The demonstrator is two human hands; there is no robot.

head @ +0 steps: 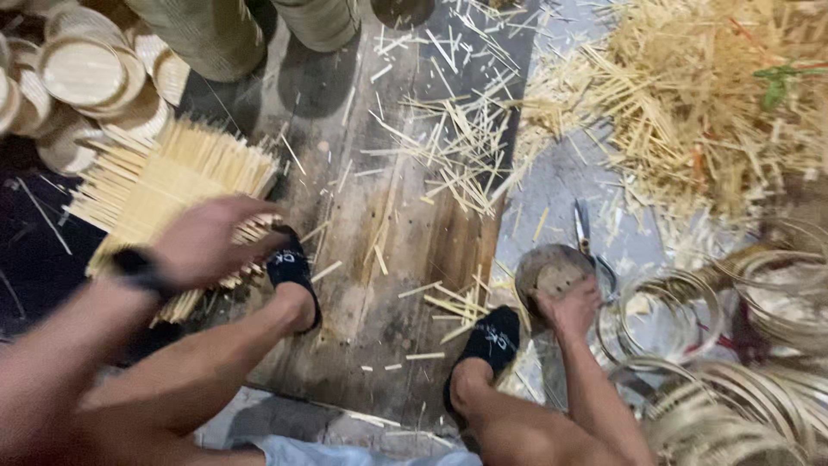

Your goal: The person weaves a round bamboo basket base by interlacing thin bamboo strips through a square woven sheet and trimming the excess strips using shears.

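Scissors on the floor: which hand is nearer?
Right. The right hand grips a round block just beside the scissors; the left hand is far across on the stick bundle.

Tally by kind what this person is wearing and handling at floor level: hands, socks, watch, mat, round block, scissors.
Hands: 2 (left hand, right hand)
Black socks: 2
Black wristwatch: 1
Woven bamboo-strip mat: 1
Round wooden block: 1
Scissors: 1
Total: 8
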